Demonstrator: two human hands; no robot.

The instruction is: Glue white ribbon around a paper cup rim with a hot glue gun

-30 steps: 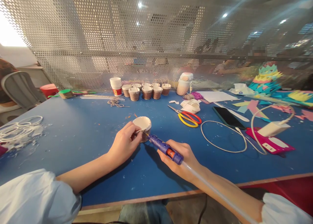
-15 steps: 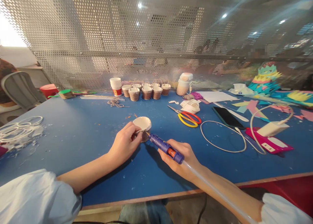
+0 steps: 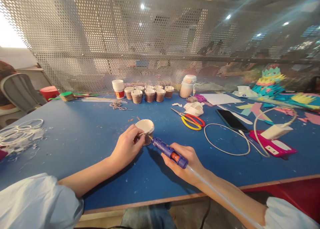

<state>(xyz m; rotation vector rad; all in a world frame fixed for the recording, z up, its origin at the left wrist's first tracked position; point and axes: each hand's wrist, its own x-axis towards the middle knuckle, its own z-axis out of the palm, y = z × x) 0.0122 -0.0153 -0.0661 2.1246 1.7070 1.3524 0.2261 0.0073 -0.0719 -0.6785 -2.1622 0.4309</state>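
Observation:
A small cup (image 3: 145, 126) with a pale inside and a brown wrapped outside stands on the blue table. My left hand (image 3: 130, 144) is closed at its near left side, fingertips pinched against the rim; a thin whitish strand seems to show between them, partly hidden. My right hand (image 3: 186, 162) is wrapped around a purple hot glue gun (image 3: 163, 148) with an orange part. The gun's nozzle points at the cup's near side, touching or almost touching it just right of my left fingertips. A long clear glue stick (image 3: 215, 187) runs out of the gun's back over my right forearm.
Scissors (image 3: 192, 120), crumpled white paper (image 3: 193, 108), a phone (image 3: 231, 120) and a white cable (image 3: 226, 154) lie to the right. Several similar cups (image 3: 150, 95), stacked paper cups (image 3: 118, 88) and a bottle (image 3: 187, 86) stand at the back. White cord (image 3: 22, 132) lies left.
Both hands, the cup and the glue gun hold nearly the same position. The view has shifted very slightly.

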